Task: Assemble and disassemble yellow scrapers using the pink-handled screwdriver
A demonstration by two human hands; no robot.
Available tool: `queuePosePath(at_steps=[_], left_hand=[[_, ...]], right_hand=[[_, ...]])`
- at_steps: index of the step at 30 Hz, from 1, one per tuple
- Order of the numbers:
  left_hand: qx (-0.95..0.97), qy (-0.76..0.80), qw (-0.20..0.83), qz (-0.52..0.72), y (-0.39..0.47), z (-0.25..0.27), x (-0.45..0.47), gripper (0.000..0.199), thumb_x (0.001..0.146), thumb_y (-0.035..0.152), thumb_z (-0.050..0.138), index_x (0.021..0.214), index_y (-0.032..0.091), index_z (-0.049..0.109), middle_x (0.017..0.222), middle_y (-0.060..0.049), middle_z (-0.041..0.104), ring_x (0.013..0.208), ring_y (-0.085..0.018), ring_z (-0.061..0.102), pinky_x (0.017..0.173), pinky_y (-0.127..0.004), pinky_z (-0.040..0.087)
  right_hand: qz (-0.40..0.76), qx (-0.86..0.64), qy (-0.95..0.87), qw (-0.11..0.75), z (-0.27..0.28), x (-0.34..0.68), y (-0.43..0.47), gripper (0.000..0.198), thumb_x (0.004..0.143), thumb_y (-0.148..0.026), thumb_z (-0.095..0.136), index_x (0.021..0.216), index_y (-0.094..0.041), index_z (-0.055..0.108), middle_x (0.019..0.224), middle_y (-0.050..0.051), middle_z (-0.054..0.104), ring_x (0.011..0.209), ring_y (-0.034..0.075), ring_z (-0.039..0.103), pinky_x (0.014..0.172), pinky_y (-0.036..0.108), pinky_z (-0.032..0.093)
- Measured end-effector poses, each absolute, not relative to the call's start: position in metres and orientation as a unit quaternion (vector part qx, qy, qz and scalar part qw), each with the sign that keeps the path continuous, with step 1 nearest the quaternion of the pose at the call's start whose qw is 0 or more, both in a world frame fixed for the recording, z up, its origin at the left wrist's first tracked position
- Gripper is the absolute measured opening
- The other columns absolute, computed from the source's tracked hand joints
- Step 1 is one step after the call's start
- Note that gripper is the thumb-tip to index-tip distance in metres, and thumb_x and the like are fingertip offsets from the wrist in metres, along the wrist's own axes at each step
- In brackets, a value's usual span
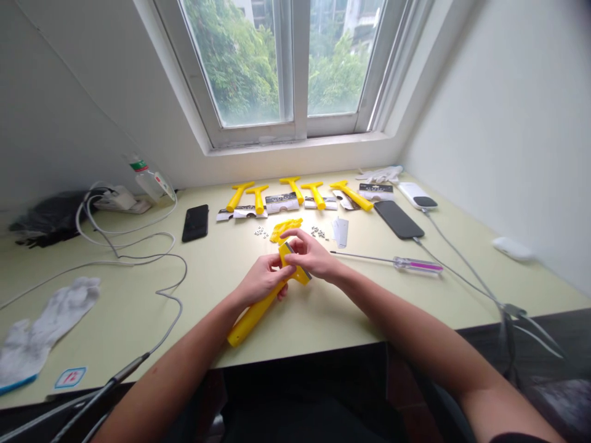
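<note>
A yellow scraper [253, 319] slants over the near edge of the table, its handle pointing down and left. My left hand [262, 280] is closed around its neck, just below the wide head. At the head, my right hand [316, 253] grips the edge with thumb and fingers, where a thin grey metal blade [308, 273] lies along the yellow plastic. My fingers hide part of the head and blade. Just beyond my hands are a pile of small yellow plastic pieces [285, 229], loose screws or nuts [318, 232] and flat metal blades [340, 232].
Several yellow scrapers [314, 195] rest on packaging cards [281, 203] at the back. A screwdriver [410, 264] lies right of my hands. Phones [195, 223] [399, 219], a power bank [415, 195], cables [173, 289], a bottle [146, 181] and work gloves [55, 323] surround the area.
</note>
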State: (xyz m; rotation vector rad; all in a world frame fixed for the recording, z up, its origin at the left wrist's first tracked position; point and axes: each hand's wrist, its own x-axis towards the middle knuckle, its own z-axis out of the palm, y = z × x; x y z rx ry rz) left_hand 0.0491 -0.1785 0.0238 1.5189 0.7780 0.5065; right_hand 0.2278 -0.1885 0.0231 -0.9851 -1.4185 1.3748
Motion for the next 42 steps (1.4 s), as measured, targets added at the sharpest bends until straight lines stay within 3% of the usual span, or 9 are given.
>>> queuePosePath(at_steps=[4,9,13,16,23,35,42], left_hand=[[0.697,0.347,0.593,0.205,-0.178,0.034,0.044,0.046,0.086,0.05,0.065,0.115,0.014,0.06,0.09,-0.006,0.064,0.061,-0.017,0.067,0.053,-0.028,0.055],[0.778,0.381,0.446,0.227,-0.18,0.034,0.037,0.069,0.085,0.042,0.069,0.146,0.028,0.04,0.106,-0.008,0.065,0.061,-0.015,0.064,0.056,-0.029,0.056],[0.866,0.343,0.294,0.215,-0.176,0.021,0.036,0.071,0.082,0.026,0.07,0.147,0.03,0.041,0.113,-0.006,0.067,0.09,-0.022,0.067,0.087,-0.041,0.055],[0.893,0.329,0.238,0.192,-0.172,0.014,0.036,0.069,0.083,0.019,0.068,0.146,0.027,0.042,0.123,-0.009,0.066,0.108,-0.026,0.064,0.098,-0.043,0.051],[0.912,0.367,0.132,0.126,-0.169,0.014,0.037,0.063,0.089,0.021,0.058,0.149,0.018,0.037,0.116,-0.013,0.071,0.096,-0.03,0.07,0.085,-0.043,0.057],[0.921,0.357,0.05,0.146,-0.165,0.011,0.042,0.052,0.093,0.016,0.051,0.142,0.022,0.038,0.1,-0.008,0.073,0.086,-0.027,0.072,0.072,-0.037,0.058],[0.935,0.305,0.0,0.179,-0.166,0.007,0.037,0.049,0.093,0.011,0.046,0.139,0.028,0.047,0.107,-0.007,0.068,0.087,-0.019,0.07,0.074,-0.028,0.059]], right_hand=[[0.544,-0.411,-0.568,0.46,0.025,0.232,-0.186,0.04,0.074,-0.02,0.065,0.111,-0.024,0.053,0.071,-0.006,0.051,0.063,0.011,0.052,0.058,0.025,0.043],[0.54,-0.44,-0.526,0.488,0.02,0.237,-0.18,0.043,0.071,-0.021,0.068,0.111,-0.023,0.051,0.072,-0.006,0.052,0.064,0.012,0.053,0.059,0.026,0.044],[0.54,-0.44,-0.512,0.502,0.009,0.237,-0.175,0.047,0.071,-0.028,0.073,0.112,-0.022,0.05,0.074,-0.005,0.056,0.068,0.013,0.057,0.064,0.027,0.046],[0.541,-0.435,-0.508,0.51,0.003,0.236,-0.174,0.047,0.073,-0.034,0.075,0.111,-0.022,0.05,0.077,-0.003,0.059,0.072,0.015,0.059,0.067,0.029,0.049],[0.511,-0.433,-0.509,0.541,0.001,0.233,-0.171,0.053,0.072,-0.043,0.079,0.113,-0.023,0.05,0.08,-0.001,0.063,0.077,0.016,0.061,0.072,0.031,0.049],[0.5,-0.449,-0.475,0.568,-0.003,0.233,-0.168,0.056,0.07,-0.047,0.079,0.111,-0.022,0.049,0.082,0.0,0.063,0.079,0.017,0.063,0.074,0.032,0.052],[0.358,-0.556,-0.582,0.474,0.005,0.248,-0.162,0.045,0.091,-0.055,0.037,0.116,-0.019,0.047,0.083,0.004,0.065,0.067,0.017,0.063,0.06,0.031,0.051]])
